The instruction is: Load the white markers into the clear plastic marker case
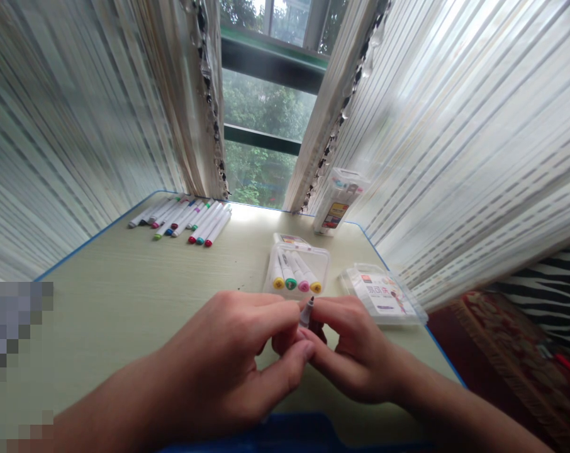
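Observation:
Both my hands meet over the near middle of a pale wooden table [138, 296]. My left hand [228, 358] and my right hand [355, 352] pinch one marker pen [306, 313] between their fingertips; its grey uncapped tip points up and away from me. Most of the marker's body is hidden by my fingers. Just beyond my hands lies an open clear plastic case [296, 270] holding several markers with yellow, green, pink and orange end caps.
A row of several loose markers [185, 219] lies at the table's far left. A clear lid with a printed label [384, 294] lies at the right, and another clear marker box [338, 201] stands against the striped curtain. A window is behind.

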Tool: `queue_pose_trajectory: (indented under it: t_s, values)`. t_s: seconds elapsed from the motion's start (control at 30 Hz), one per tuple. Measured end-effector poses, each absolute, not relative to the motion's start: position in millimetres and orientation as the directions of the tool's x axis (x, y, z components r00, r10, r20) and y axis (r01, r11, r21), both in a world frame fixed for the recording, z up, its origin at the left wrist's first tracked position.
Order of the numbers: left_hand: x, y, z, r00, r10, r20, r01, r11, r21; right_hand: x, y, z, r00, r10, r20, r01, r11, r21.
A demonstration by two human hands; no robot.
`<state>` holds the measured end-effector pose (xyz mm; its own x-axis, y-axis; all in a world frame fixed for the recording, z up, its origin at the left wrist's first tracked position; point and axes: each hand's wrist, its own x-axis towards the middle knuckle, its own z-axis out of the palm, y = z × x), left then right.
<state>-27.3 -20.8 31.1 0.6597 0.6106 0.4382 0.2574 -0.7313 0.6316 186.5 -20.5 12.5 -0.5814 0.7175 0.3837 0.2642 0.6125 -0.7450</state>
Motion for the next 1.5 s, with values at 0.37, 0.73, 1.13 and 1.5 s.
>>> queue_pose_trajectory:
  t_s: [0.37,0.73,1.13,1.5]
  values:
    - [-28.0,-20.5,31.6,0.651,0.631,0.422,0.305,-0.727,0.616,187.9,-20.7,12.7,-0.561,0.757,0.335,0.309,0.566,-0.764]
    - [-28.1,-19.8,32.2,0.642,0.638,0.425,0.282,-0.713,0.642,188.9,-23.7,12.4,-0.483,0.810,0.333,0.329,0.520,-0.788]
    - [-29.0,-19.0,30.9,0.655,0.692,0.304,0.311,-0.614,0.726,185.7,-24.3,7.7,-0.219,0.924,0.313,-0.046,0.311,-0.949]
    - [-27.0,-17.7,29.9,0.639,0.710,0.297,0.363,-0.618,0.697,185.1,-20.3,5.4,-0.161,0.950,0.268,-0.190,0.237,-0.953]
